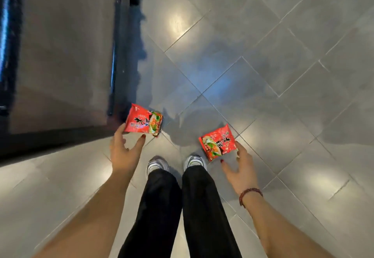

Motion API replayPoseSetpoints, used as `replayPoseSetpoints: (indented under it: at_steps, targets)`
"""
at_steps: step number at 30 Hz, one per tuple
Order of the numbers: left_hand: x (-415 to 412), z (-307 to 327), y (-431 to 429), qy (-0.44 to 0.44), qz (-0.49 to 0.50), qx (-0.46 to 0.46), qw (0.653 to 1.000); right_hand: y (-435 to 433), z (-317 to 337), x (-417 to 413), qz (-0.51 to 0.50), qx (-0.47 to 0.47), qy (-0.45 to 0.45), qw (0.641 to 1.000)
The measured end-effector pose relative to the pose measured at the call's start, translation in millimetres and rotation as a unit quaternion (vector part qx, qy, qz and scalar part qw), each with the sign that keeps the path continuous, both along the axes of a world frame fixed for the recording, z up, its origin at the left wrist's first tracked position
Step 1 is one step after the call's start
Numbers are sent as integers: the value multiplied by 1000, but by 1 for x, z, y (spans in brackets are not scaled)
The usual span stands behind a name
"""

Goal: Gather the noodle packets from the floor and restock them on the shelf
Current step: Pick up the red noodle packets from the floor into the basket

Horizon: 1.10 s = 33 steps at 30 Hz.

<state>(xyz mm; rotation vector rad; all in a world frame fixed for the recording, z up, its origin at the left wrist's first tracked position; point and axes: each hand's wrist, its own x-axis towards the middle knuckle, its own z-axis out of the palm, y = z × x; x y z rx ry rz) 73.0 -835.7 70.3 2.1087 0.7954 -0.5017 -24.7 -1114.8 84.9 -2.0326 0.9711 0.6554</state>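
I look straight down at a grey tiled floor. My left hand pinches the lower edge of a red noodle packet between thumb and fingers, just off the corner of a dark-framed shelf unit at the left. My right hand, with a red bracelet on the wrist, grips a second red noodle packet by its lower right edge. Both packets hang above the floor in front of my feet, and their shadows fall on the tiles between them.
My white shoes and black trousers stand between the two hands. The shelf unit's dark front edge runs across the lower left. Glossy tiles stretch ahead and to the right, with ceiling lights reflected in them.
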Motion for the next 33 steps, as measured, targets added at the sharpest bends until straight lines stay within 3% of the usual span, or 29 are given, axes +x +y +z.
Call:
replayPoseSetpoints:
  at_steps: [5,10,15,20,26,33]
  targets:
    - [-14,-133,0,39,67,-36,996,6,-135,-19,-17,25,21,999]
    - [-21,-254,19,57,43,-84,994,5,-248,-22,-102,12,41,994]
    - [-17,-324,30,-20,85,-111,990,2,-322,-27,-165,-78,69,981]
    - [-4,-356,30,-96,48,-96,990,0,-358,-36,-193,-126,25,973]
    - [30,-361,17,-142,77,-94,982,-3,-362,-31,-162,-148,-19,976]
    - [47,-305,9,-29,74,-114,990,9,-299,7,-174,-65,-51,981]
